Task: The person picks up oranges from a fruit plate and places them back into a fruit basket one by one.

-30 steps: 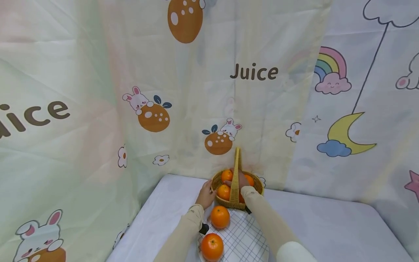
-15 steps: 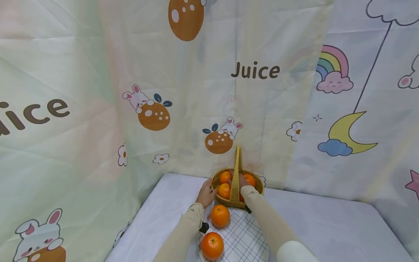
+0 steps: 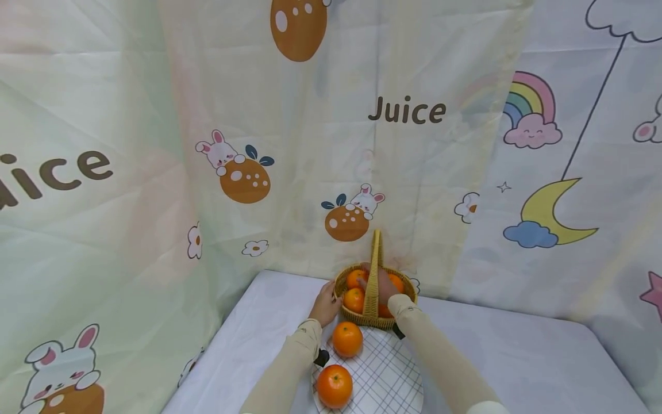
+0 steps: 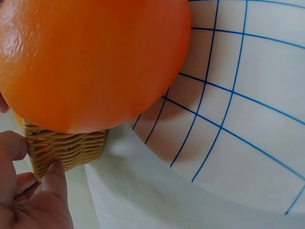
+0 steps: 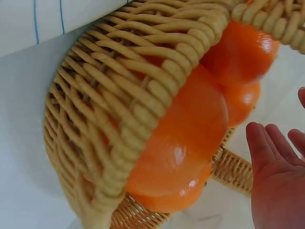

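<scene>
A wicker basket (image 3: 355,317) with a tall arched handle holds several oranges (image 3: 354,300). My left hand (image 3: 325,306) grips its left side; in the left wrist view, thumb and fingers pinch the woven wall (image 4: 71,148). My right hand (image 3: 384,286) reaches under the handle, over the oranges. In the right wrist view the right hand (image 5: 279,186) has its fingers extended, apart from the nearest large orange (image 5: 178,138). Part of this hand is hidden behind the handle in the head view. Two more oranges, one nearer the basket (image 3: 347,339) and one in front (image 3: 335,386), rest on a plate.
The round white plate (image 3: 388,374) with a blue grid pattern lies in front of the basket. A white cloth covers the table (image 3: 496,351). Printed curtains (image 3: 289,115) hang right behind the basket and along the left side.
The rear left orange in the basket has shifted slightly left. My right hand has moved a little within the basket, its forearm slightly to the right. The left hand keeps its grip.
</scene>
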Tool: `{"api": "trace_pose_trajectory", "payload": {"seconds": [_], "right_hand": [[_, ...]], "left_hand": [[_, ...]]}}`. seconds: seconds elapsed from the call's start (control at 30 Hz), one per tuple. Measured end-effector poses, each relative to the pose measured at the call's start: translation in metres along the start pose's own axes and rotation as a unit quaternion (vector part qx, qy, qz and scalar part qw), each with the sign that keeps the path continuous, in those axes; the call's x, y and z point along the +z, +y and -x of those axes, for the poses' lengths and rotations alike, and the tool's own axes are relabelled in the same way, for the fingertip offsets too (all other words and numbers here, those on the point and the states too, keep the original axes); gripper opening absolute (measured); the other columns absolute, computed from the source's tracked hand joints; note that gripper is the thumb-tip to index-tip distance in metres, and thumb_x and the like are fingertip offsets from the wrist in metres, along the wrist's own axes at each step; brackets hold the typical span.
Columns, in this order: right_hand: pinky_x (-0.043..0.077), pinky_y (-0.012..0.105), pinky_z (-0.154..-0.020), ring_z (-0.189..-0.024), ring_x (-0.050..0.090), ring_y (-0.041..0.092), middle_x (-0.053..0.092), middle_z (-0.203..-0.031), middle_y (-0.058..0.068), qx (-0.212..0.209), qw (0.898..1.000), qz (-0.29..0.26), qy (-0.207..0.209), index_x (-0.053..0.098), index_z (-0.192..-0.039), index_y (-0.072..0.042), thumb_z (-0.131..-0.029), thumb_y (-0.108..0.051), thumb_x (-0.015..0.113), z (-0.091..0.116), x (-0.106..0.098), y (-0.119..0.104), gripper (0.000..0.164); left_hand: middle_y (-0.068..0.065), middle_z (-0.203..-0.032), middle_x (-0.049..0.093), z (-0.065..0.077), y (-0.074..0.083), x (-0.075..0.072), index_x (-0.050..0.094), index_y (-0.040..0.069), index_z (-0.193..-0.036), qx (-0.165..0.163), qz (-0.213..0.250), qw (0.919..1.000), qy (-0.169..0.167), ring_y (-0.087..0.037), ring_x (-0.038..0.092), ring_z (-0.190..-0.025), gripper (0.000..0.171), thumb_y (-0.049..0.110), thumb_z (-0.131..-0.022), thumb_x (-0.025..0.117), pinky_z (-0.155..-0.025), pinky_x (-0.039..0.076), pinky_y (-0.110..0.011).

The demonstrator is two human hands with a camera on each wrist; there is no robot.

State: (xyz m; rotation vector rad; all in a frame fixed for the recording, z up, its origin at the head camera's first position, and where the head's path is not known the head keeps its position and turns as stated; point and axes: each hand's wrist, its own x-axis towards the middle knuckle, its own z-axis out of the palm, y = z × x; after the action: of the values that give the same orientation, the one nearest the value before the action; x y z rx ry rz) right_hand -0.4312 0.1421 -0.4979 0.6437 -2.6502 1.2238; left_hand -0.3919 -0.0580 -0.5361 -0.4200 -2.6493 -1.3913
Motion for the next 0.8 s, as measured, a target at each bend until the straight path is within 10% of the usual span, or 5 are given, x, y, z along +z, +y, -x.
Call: {"api": "trace_pose_trajectory", "payload": {"seconds": [0.17, 0.43, 0.8], "right_hand": [[0.050, 0.053, -0.091, -0.105, 0.060, 0.039, 0.062, -0.114, 0.025, -0.064, 0.997, 0.008, 0.036, 0.059, -0.122, 0.006, -0.095, -0.015, 0.064, 0.010, -0.009, 0.000, 0.035], [0.052, 0.045, -0.095, -0.115, 0.059, 0.030, 0.060, -0.128, 0.013, 0.001, 0.998, -0.043, 0.036, 0.053, -0.137, -0.003, -0.094, -0.008, 0.064, 0.044, -0.028, -0.002, 0.045], [0.056, 0.040, -0.087, -0.099, 0.063, 0.023, 0.066, -0.111, 0.012, -0.025, 0.995, -0.033, 0.089, 0.059, -0.128, -0.006, -0.092, -0.014, 0.069, 0.091, -0.041, 0.002, 0.038]], "left_hand": [[-0.028, -0.150, 0.031, 0.000, -0.002, 0.001, 0.035, -0.014, -0.144, 0.009, 0.004, 0.9999, 0.007, -0.039, 0.043, -0.131, 0.053, 0.005, -0.098, 0.054, -0.101, 0.046, -0.047], [-0.026, -0.151, 0.032, -0.001, -0.005, 0.002, 0.036, -0.012, -0.144, 0.002, -0.012, 0.9999, 0.004, -0.039, 0.040, -0.134, 0.054, 0.008, -0.098, 0.055, -0.105, 0.042, -0.049], [-0.026, -0.151, 0.032, -0.003, -0.006, 0.003, 0.035, -0.011, -0.145, -0.003, -0.008, 1.0000, 0.004, -0.038, 0.040, -0.134, 0.054, 0.006, -0.098, 0.055, -0.105, 0.042, -0.048]]}}
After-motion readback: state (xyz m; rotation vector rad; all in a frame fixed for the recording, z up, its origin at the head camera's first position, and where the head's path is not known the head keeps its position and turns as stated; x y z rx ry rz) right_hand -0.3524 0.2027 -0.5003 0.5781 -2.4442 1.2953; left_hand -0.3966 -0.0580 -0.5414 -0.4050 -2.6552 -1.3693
